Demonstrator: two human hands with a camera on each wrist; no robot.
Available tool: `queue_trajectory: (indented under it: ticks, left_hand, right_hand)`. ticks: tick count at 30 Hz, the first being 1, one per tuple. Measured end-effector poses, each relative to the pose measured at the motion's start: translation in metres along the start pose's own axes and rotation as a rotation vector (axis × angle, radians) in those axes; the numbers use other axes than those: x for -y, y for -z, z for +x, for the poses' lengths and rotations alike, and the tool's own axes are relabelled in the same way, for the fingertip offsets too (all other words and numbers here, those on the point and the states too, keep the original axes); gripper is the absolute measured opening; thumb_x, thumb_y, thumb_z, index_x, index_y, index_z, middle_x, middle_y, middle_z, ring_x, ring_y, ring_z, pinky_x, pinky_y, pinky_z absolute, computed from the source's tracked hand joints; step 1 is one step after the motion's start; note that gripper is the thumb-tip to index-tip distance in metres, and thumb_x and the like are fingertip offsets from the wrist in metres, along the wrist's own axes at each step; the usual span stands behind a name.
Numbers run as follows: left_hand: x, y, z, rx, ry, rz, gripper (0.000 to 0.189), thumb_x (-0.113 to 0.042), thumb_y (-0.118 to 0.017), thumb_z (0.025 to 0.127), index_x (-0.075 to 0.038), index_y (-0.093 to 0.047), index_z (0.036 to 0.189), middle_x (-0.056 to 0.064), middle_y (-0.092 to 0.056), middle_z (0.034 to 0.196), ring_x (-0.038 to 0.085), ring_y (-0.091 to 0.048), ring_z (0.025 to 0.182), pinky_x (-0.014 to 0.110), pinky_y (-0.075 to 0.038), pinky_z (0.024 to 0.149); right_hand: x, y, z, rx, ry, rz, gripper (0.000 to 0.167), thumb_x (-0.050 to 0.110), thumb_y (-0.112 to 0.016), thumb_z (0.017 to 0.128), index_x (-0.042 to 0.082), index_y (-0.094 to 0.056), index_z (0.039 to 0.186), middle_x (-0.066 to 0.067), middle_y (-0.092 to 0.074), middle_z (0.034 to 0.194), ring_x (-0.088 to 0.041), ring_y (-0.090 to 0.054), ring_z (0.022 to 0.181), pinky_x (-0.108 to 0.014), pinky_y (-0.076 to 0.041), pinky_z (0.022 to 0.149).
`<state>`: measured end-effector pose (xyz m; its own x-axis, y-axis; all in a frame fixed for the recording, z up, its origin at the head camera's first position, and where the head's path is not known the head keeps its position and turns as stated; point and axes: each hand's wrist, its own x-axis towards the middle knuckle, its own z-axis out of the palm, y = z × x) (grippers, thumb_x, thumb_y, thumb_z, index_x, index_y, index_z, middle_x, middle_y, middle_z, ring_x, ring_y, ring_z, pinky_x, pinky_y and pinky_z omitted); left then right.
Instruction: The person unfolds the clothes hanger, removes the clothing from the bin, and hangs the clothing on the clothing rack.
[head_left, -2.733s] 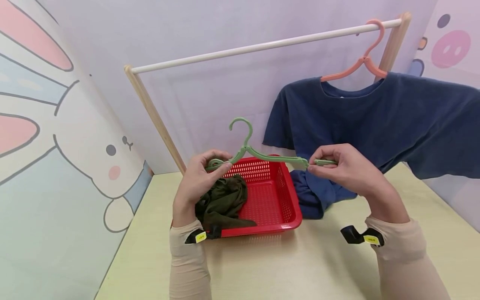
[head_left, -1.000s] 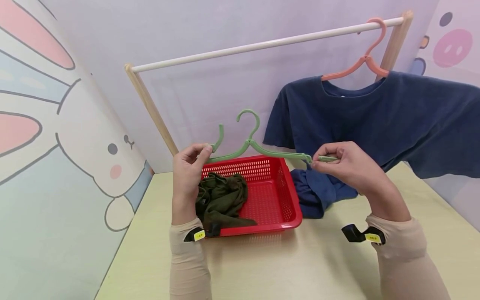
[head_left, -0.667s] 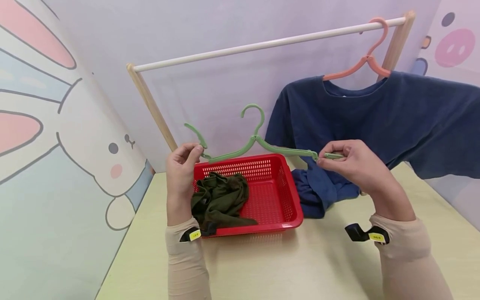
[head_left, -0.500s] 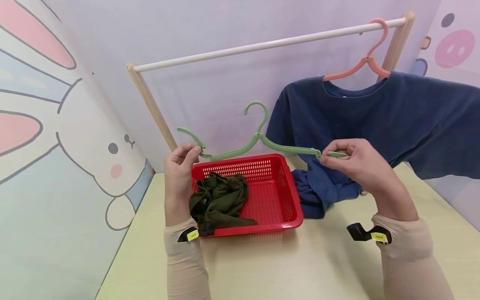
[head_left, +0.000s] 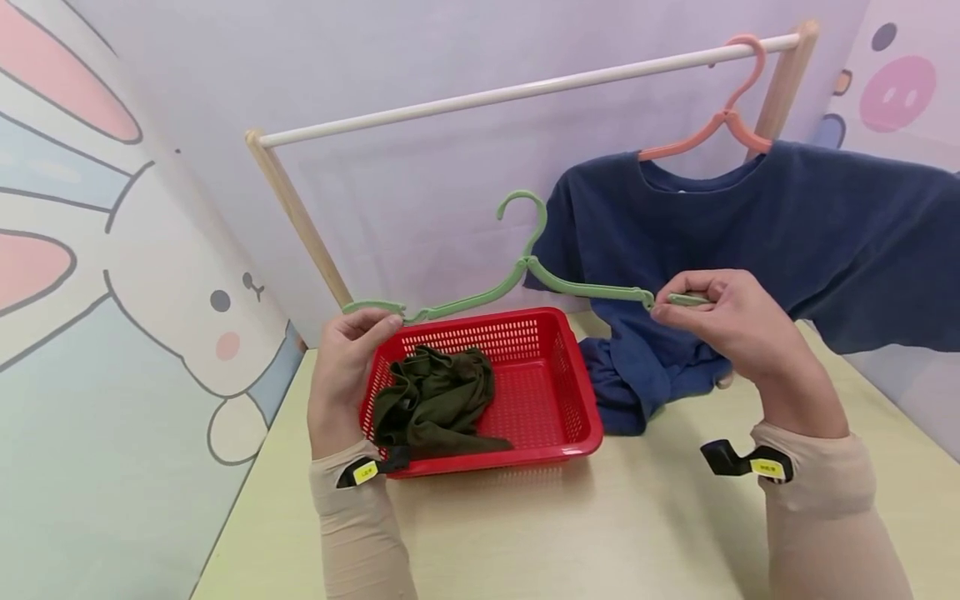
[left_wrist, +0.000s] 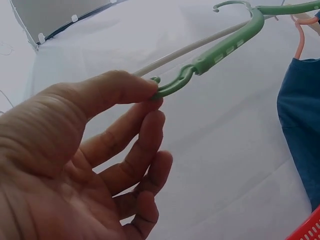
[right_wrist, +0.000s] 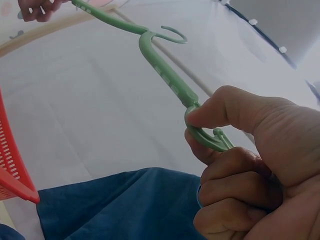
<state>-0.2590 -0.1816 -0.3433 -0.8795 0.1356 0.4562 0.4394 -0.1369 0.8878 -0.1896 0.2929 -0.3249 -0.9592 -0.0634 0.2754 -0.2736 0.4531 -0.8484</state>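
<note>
The left grip (head_left: 341, 358) and right grip (head_left: 738, 325) pinch the green hanger (head_left: 528, 262). It stretches left to right, hook (head_left: 543, 217) up.

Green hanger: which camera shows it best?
The head view: the green hanger shows its hook and both sides, though fingers cover parts. Each wrist view shows the hook and near side closer, but cuts off the far side.
</note>
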Motion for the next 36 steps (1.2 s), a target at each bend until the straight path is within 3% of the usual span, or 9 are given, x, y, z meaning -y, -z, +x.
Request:
queue_trajectory:
  ticks: [6, 11, 14, 18, 25, 33, 36]
  left_hand:
    - [-0.001, 0.011, -0.005, 0.119, 0.072, 0.097, 0.027, 0.006, -0.072, 0.099, -0.016, -0.087, 0.097, -0.001, -0.08, 0.091, 0.013, -0.07, 0.087, 0.028, -0.061, 0.084]
    - [-0.002, 0.015, -0.005, 0.183, 0.101, 0.244, 0.01, 0.001, -0.079, 0.098, -0.007, -0.084, 0.094, -0.003, -0.07, 0.079, 0.013, -0.058, 0.075, 0.028, -0.054, 0.069]
    - [-0.002, 0.014, -0.004, 0.209, 0.114, 0.318, 0.003, -0.004, -0.082, 0.097, -0.004, -0.083, 0.094, -0.004, -0.068, 0.082, 0.014, -0.052, 0.076, 0.03, -0.048, 0.065]
    - [-0.001, 0.011, -0.003, 0.234, 0.141, 0.357, 0.005, -0.007, -0.084, 0.097, -0.002, -0.084, 0.1, -0.004, -0.075, 0.09, 0.015, -0.057, 0.078, 0.03, -0.052, 0.067]
    - [-0.001, 0.007, -0.004, 0.27, 0.13, 0.416, 0.009, -0.009, -0.084, 0.099, -0.002, -0.085, 0.105, -0.003, -0.062, 0.075, 0.014, -0.042, 0.065, 0.031, -0.041, 0.059]
    - [-0.002, -0.002, -0.001, 0.275, 0.111, 0.494, 0.014, -0.014, -0.081, 0.103, -0.003, -0.085, 0.11, 0.006, -0.077, 0.102, 0.018, -0.05, 0.074, 0.032, -0.042, 0.062]
    - [-0.002, -0.006, 0.0, 0.269, 0.114, 0.517, 0.015, -0.016, -0.078, 0.106, -0.004, -0.083, 0.113, 0.007, -0.076, 0.106, 0.021, -0.053, 0.076, 0.032, -0.044, 0.063]
  right_hand:
    - [-0.002, 0.004, -0.002, 0.003, 0.01, -0.003, 0.013, 0.016, -0.079, 0.106, 0.004, -0.08, 0.111, -0.002, -0.069, 0.09, -0.022, -0.058, 0.082, -0.03, -0.052, 0.064]
    - [-0.002, 0.004, -0.002, 0.01, 0.024, 0.001, 0.012, 0.014, -0.078, 0.106, 0.003, -0.08, 0.11, -0.001, -0.069, 0.091, -0.022, -0.058, 0.083, -0.03, -0.052, 0.065]
    - [-0.002, 0.004, -0.002, 0.008, 0.027, 0.009, 0.011, 0.013, -0.078, 0.105, 0.002, -0.08, 0.109, -0.001, -0.068, 0.089, -0.022, -0.058, 0.08, -0.03, -0.051, 0.064]
    - [-0.002, 0.004, -0.001, 0.006, 0.025, 0.014, 0.01, 0.012, -0.079, 0.105, 0.003, -0.079, 0.108, -0.001, -0.067, 0.084, -0.022, -0.057, 0.074, -0.031, -0.05, 0.061]
    - [-0.003, 0.006, -0.001, 0.009, 0.028, -0.005, 0.011, 0.013, -0.079, 0.105, 0.002, -0.079, 0.109, 0.0, -0.068, 0.087, -0.021, -0.057, 0.077, -0.03, -0.05, 0.063]
    - [-0.005, 0.008, 0.0, 0.024, 0.016, -0.027, 0.012, 0.015, -0.079, 0.105, 0.004, -0.08, 0.108, 0.0, -0.069, 0.083, -0.02, -0.059, 0.081, -0.03, -0.051, 0.067]
    - [-0.005, 0.009, 0.0, 0.024, 0.016, -0.033, 0.012, 0.016, -0.079, 0.105, 0.004, -0.08, 0.108, 0.0, -0.069, 0.083, -0.02, -0.059, 0.082, -0.03, -0.051, 0.068]
